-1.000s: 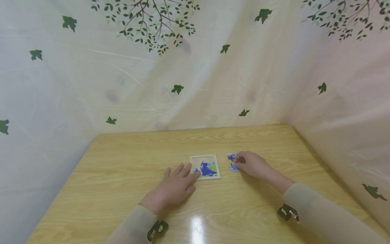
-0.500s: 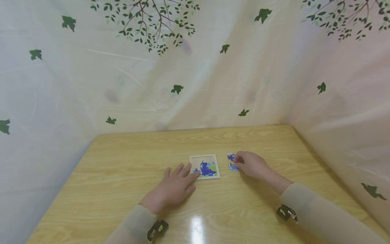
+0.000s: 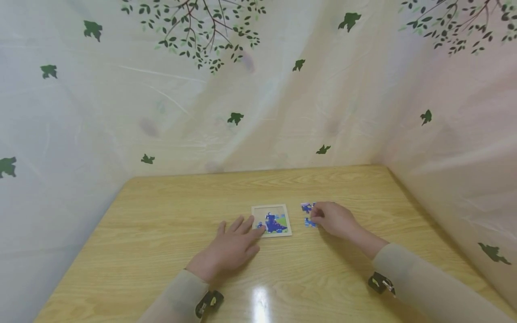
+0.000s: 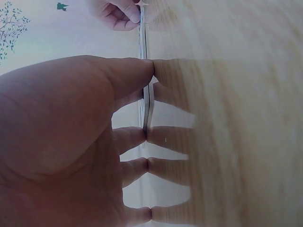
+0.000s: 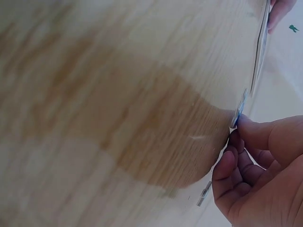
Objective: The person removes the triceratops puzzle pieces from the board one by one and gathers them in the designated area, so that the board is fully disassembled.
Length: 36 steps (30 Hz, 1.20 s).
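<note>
Left hand (image 3: pixel 232 249) spread, right hand (image 3: pixel 335 218) curled at a puzzle piece (image 3: pixel 309 222), pinch unclear: this pick-up likely needs a secure grip next.

The left hand (image 3: pixel 228 250) hides the puzzle frame's (image 3: pixel 288 220) near left corner. The right hand (image 3: pixel 334 218) partly covers loose pieces (image 3: pixel 308 222), its grip unclear. The table's (image 3: pixel 181 202) near edge is cut off.

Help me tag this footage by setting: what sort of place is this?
Probably an indoor space screened off for tabletop work, though what lies beyond is hidden. Creased pale sheeting with leafy prints rises around a wooden table, where a framed jigsaw puzzle lies partly filled.
</note>
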### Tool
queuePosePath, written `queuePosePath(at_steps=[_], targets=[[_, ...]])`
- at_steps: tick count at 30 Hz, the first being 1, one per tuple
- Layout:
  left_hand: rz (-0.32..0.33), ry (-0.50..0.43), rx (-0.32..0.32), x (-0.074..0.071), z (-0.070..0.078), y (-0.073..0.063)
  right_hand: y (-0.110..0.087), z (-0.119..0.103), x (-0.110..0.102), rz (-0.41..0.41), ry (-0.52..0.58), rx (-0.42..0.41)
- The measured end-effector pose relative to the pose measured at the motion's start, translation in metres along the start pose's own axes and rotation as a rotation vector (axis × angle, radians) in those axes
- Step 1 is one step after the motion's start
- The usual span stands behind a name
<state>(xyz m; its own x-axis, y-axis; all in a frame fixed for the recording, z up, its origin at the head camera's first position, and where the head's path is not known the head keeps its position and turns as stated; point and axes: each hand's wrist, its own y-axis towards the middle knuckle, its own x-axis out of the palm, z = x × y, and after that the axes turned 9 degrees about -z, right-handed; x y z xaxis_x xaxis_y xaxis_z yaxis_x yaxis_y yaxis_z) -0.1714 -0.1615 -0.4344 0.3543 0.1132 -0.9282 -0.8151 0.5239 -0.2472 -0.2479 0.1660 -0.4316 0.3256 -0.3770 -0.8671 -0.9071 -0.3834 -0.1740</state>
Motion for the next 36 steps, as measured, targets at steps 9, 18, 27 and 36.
queuePosePath(at_steps=[9, 18, 27, 36], targets=[[0.004, 0.005, 0.003, 0.0011, -0.0011, 0.0008, 0.002, 0.0011, 0.0024, 0.012, -0.007, 0.014], [0.006, 0.011, 0.005, 0.0018, -0.0016, 0.001, -0.0004, 0.0007, 0.003, 0.01, -0.011, 0.013], [0.007, -0.001, 0.005, 0.0018, -0.0016, 0.0004, -0.0009, 0.0015, 0.003, 0.019, -0.012, -0.004], [0.01, 0.01, 0.003, 0.0042, -0.0036, 0.0025, 0.0031, 0.0017, -0.0008, 0.019, 0.004, 0.015]])
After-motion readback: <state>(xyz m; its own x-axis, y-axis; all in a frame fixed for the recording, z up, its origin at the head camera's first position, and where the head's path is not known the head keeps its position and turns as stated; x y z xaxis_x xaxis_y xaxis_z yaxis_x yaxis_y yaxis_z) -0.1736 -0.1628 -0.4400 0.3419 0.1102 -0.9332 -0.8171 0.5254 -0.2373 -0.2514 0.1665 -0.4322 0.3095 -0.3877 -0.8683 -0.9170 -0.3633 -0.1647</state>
